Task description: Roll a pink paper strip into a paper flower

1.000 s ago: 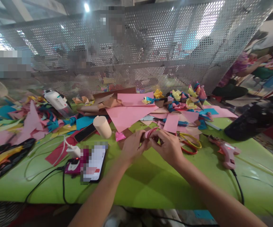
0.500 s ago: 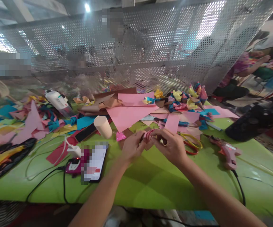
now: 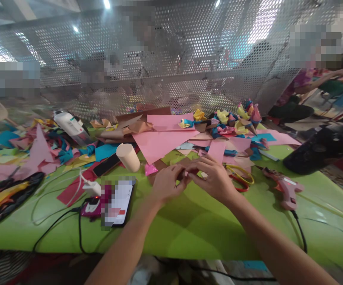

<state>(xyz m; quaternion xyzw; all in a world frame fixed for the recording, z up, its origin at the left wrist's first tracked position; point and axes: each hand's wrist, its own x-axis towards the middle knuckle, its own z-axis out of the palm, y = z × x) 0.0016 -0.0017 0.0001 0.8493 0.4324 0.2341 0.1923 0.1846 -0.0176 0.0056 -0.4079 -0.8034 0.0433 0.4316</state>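
My left hand and my right hand meet above the middle of the green table, fingertips pinched together. Between them is a small piece of pink paper, mostly hidden by the fingers. Just right of my right hand lie scissors with yellow and red handles. A bright pink crumpled piece lies left of my left hand, and a beige paper tube stands tilted near it. Beyond the hands, a large pink sheet is spread out.
At the right are a pink glue gun with a black cord and a dark bottle. A phone and a plugged power strip sit left. Paper scraps and crumpled paper flowers lie along the perforated metal screen.
My fingers have closed further over the pink paper, which showed as a curled strip before and is now mostly covered. Both hands stay in nearly the same place.
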